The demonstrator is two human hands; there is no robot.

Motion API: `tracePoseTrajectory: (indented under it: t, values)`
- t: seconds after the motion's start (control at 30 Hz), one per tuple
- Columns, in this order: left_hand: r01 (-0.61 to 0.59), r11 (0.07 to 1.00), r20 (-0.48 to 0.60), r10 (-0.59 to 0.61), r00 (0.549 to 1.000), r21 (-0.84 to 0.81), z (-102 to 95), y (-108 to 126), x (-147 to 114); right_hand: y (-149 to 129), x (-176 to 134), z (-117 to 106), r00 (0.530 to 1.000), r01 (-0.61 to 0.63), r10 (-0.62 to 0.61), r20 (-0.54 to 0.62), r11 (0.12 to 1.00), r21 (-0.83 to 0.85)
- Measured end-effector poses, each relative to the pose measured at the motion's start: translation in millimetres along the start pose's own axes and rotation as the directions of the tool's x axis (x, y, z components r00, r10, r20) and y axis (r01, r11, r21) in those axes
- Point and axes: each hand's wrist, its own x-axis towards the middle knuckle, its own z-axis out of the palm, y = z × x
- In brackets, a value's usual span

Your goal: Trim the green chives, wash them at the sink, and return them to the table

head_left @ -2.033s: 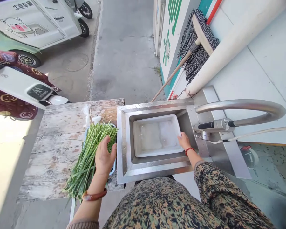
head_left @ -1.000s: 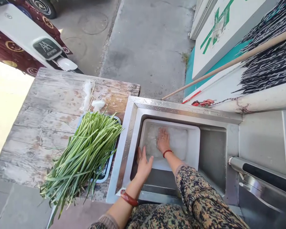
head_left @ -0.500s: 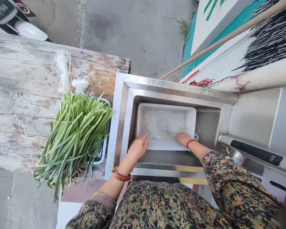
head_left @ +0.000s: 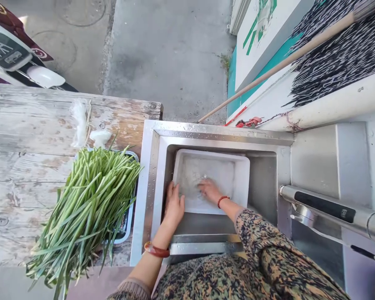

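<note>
A white rectangular plastic basin (head_left: 242,183) with water in it sits inside the steel sink (head_left: 264,183). At the basin's near left corner, my left hand (head_left: 174,206) has its fingers along the outside of the wall and its thumb on the inner side, gripping the edge. My right hand (head_left: 211,191) reaches into the basin, its fingers stretched out and slightly blurred, nothing visible in them. Water ripples around those fingers. A red beaded bracelet (head_left: 222,201) circles my right wrist, and a reddish-brown bangle (head_left: 156,250) my left.
Long green garlic chives (head_left: 90,208) lie heaped over a tray (head_left: 127,233) on the weathered wooden table (head_left: 34,137) at left. Wads of clear plastic (head_left: 79,125) lie behind them. A steel faucet (head_left: 325,206) juts in from the right. A mop (head_left: 278,66) leans beyond the sink.
My right hand has moved left from the basin's right end toward its middle. My left hand has shifted to the basin's left wall. The camera view has tilted up slightly.
</note>
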Motion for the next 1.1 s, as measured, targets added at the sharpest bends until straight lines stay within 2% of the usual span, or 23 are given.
tracePoseTrajectory:
  t: [0.03,0.1,0.17,0.23,0.33,0.37,0.4,0.47,0.5,0.57,0.6,0.67,0.7,0.73,0.77,0.8,0.83,0.9,0.97,1.03,1.07,1.1]
  values:
    - [0.011,1.0,0.005,-0.01,1.0,-0.023,1.3,-0.4,-1.3,21.6,-9.3,-13.1,0.972,-0.18,0.178,-0.151,0.984,0.005]
    - [0.051,0.995,0.009,-0.051,0.999,-0.081,5.0,-3.1,-1.4,52.7,-22.9,-31.5,0.902,-0.335,0.324,-0.285,0.942,0.013]
    - [0.138,0.979,0.014,-0.138,0.99,-0.147,8.8,-8.4,2.1,59.1,-26.3,-34.3,0.862,-0.392,0.377,-0.34,0.92,0.027]
    - [0.245,0.951,0.034,-0.243,0.969,-0.188,10.9,-14.8,7.7,40.9,-20.8,-23.9,0.869,-0.37,0.363,-0.336,0.928,0.044]
    - [0.349,0.922,0.086,-0.339,0.937,-0.168,8.7,-21.0,13.6,-14.7,-5.3,-6.2,0.93,-0.209,0.22,-0.293,0.976,0.067]
    - [0.36,0.922,0.099,-0.348,0.932,-0.144,6.8,-21.4,14.3,-35.7,0.4,-4.5,0.944,-0.119,0.133,-0.301,0.991,0.066]
    - [0.359,0.926,0.112,-0.347,0.931,-0.117,4.5,-20.7,14.4,-56.0,6.5,-5.7,0.941,0.037,-0.022,-0.337,0.999,0.039]
    - [0.326,0.943,0.135,-0.314,0.94,-0.072,-0.6,-16.9,14.2,-89.6,20.3,-15.1,0.882,0.294,-0.305,-0.358,0.952,-0.086]
    - [0.301,0.952,0.147,-0.29,0.946,-0.057,-3.2,-14.1,14.3,-100.7,27.9,-22.0,0.852,0.37,-0.398,-0.34,0.917,-0.149]
    - [0.256,0.965,0.173,-0.244,0.954,-0.049,-8.0,-7.7,15.4,-106.6,41.6,-36.3,0.827,0.429,-0.485,-0.283,0.871,-0.238]
    - [0.242,0.969,0.178,-0.229,0.957,-0.054,-10.1,-4.6,16.3,-100.4,45.6,-42.8,0.833,0.428,-0.491,-0.255,0.864,-0.264]
    - [0.238,0.969,0.17,-0.224,0.96,-0.071,-13.1,0.7,18.1,-70.3,43.0,-53.8,0.876,0.353,-0.422,-0.235,0.891,-0.286]
    - [0.243,0.966,0.164,-0.227,0.96,-0.083,-14.0,2.8,18.7,-48.4,35.4,-58.3,0.904,0.275,-0.348,-0.25,0.918,-0.285]
    - [0.25,0.964,0.161,-0.233,0.959,-0.092,-14.4,4.7,18.9,-23.8,24.0,-62.4,0.925,0.145,-0.226,-0.306,0.953,-0.265]
    - [0.257,0.961,0.16,-0.24,0.958,-0.098,-14.5,6.6,18.8,1.6,9.7,-66.1,0.925,0.049,-0.136,-0.355,0.969,-0.243]
    - [0.265,0.959,0.16,-0.247,0.956,-0.102,-14.3,8.8,18.2,25.8,-5.9,-69.5,0.912,-0.049,-0.042,-0.408,0.976,-0.211]
    - [0.273,0.956,0.16,-0.254,0.954,-0.105,-13.8,11.5,17.3,46.9,-21.0,-72.1,0.871,-0.178,0.103,-0.481,0.977,-0.113]
    - [0.286,0.949,0.154,-0.266,0.952,-0.129,-13.0,18.9,14.8,74.7,-43.2,-73.7,0.829,-0.255,0.304,-0.47,0.952,0.166]
    - [0.287,0.941,0.148,-0.263,0.953,-0.181,-13.4,29.2,11.8,79.1,-47.5,-68.6,0.766,-0.282,0.471,-0.439,0.858,0.428]
    - [0.267,0.933,0.154,-0.235,0.96,-0.241,-16.0,41.5,9.1,62.5,-34.0,-58.1,0.706,-0.275,0.566,-0.426,0.773,0.571]
    - [0.253,0.931,0.156,-0.218,0.963,-0.265,-18.1,47.7,8.1,48.3,-23.8,-52.3,0.696,-0.264,0.582,-0.422,0.753,0.603]
    - [0.241,0.928,0.159,-0.202,0.966,-0.283,-20.5,53.6,7.2,31.4,-14.0,-47.1,0.706,-0.246,0.576,-0.411,0.745,0.62]
